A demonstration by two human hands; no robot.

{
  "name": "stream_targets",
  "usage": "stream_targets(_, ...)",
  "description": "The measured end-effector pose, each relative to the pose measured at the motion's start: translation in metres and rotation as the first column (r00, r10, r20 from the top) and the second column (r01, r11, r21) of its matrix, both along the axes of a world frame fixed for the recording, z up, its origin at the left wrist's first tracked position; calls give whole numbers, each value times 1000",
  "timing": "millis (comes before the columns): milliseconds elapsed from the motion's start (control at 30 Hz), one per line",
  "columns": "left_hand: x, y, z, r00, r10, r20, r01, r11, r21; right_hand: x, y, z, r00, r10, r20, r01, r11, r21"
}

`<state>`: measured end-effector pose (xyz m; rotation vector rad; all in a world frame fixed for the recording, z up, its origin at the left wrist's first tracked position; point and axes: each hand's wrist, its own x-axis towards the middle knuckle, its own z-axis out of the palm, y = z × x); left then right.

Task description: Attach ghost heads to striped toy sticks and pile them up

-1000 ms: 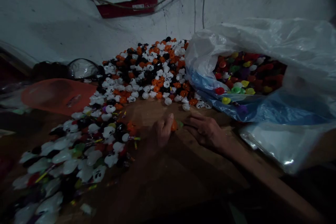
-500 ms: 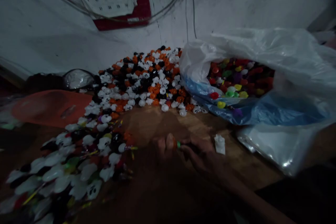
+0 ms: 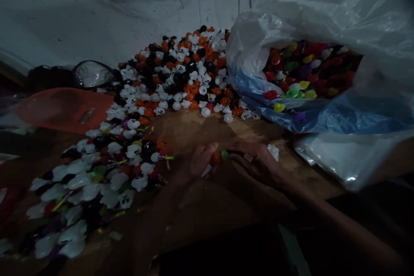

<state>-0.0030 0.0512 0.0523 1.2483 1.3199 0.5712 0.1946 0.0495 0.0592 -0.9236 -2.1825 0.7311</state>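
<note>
My left hand (image 3: 199,160) is closed around a small orange plastic piece, perhaps a pumpkin (image 3: 215,158), over the wooden table. A green tip (image 3: 224,154) sticks out of it to the right. A pale bit shows below the left fingers. My right hand (image 3: 254,158) has its fingers stretched out toward the green tip. They are at or against it; whether they touch is too dark to tell. Left of my hands lies a heap of white ghost, black and orange pieces (image 3: 110,172), some with colourful wrapped sticks.
A larger pile of similar pieces (image 3: 181,77) lies against the wall. An open plastic bag (image 3: 252,34) at right holds colourful pieces. Nearby are a clear plastic packet (image 3: 339,159), a small white piece (image 3: 273,152) and an orange plastic sheet or bag (image 3: 64,110).
The view has tilted down. My right fingers, earlier pinched at the green tip, are now stretched out and more apart. More of the orange piece shows in my left hand.
</note>
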Motion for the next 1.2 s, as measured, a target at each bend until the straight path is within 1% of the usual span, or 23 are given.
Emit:
stream_targets(67, 1, 1, -1, 998, -52, 34, 53, 998, -37, 5, 3, -5, 1000, 15, 21, -16, 997, 75)
stream_targets(167, 4, 3, -4, 998, -63, 26, 65, 995, -72, 11, 3, -12, 992, 82, 92, -92, 989, 114)
stream_targets(233, 6, 4, -7, 996, -84, -19, 83, 993, -82, 14, 0, -14, 977, 80, 196, -110, 983, 147)
stream_targets(300, 8, 4, -7, 990, -82, -111, 74, 995, -68, 14, -4, -14, 952, 44, 302, -105, 976, 189)
stream_targets(367, 12, 3, -7, 970, -45, -238, 44, 999, -9, 13, -9, -13, 934, 19, 357, -101, 972, 213)
stream_targets(433, 16, 1, -6, 936, -4, -353, 43, 994, 104, 11, -13, -12, 923, 5, 385, -84, 979, 188)
stream_targets(467, 19, 0, -6, 916, 19, -401, 57, 983, 177, 10, -15, -12, 920, -2, 392, -69, 984, 166)
stream_targets(533, 22, -4, -8, 867, 83, -491, 105, 934, 342, 8, -16, -12, 917, -5, 398, -37, 995, 97)
stream_targets(600, 26, -8, -14, 817, 170, -551, 153, 857, 492, 7, -17, -12, 937, 14, 348, -11, 1000, -11)
stream_targets(633, 27, -10, -19, 801, 205, -562, 172, 821, 545, 6, -17, -12, 953, 20, 303, 4, 997, -79)
stream_targets(667, 28, -11, -24, 794, 239, -558, 176, 790, 588, 5, -17, -13, 969, 14, 249, 22, 990, -142)
stream_targets(733, 29, -13, -34, 799, 309, -516, 143, 735, 663, 2, -15, -16, 990, -26, 140, 58, 972, -227)
stream_targets(800, 28, -13, -41, 803, 359, -476, 153, 648, 746, -1, -12, -20, 993, -85, 83, 106, 950, -293)
stream_targets(867, 25, -12, -44, 810, 360, -463, 209, 560, 802, -2, -9, -24, 989, -136, 53, 146, 903, -405)
stream_targets(933, 21, -11, -42, 816, 332, -473, 278, 491, 825, -3, -7, -26, 986, -163, 25, 149, 820, -553)
stream_targets(967, 19, -10, -40, 820, 315, -478, 301, 472, 828, -3, -6, -26, 987, -163, -4, 125, 771, -624)
stream_targets(1033, 16, -7, -35, 822, 265, -504, 349, 466, 813, -2, -3, -23, 986, -144, -80, 39, 676, -736)
stream_targets(1067, 15, -6, -32, 816, 223, -533, 386, 477, 790, -2, -2, -21, 986, -135, -99, 11, 646, -763)
stream_targets(1100, 14, -4, -29, 804, 177, -567, 419, 507, 753, -1, 0, -19, 988, -122, -96, 4, 640, -768)
stream_targets(1133, 13, -3, -26, 792, 138, -595, 436, 555, 708, 0, 2, -17, 993, -107, -59, 26, 657, -753)
stream_targets(1167, 13, -1, -24, 787, 93, -610, 436, 615, 657, 1, 4, -15, 996, -87, -2, 59, 692, -720)
stream_targets(1200, 12, 1, -23, 801, 43, -597, 415, 680, 605, 2, 6, -14, 996, -66, 63, 92, 735, -672)
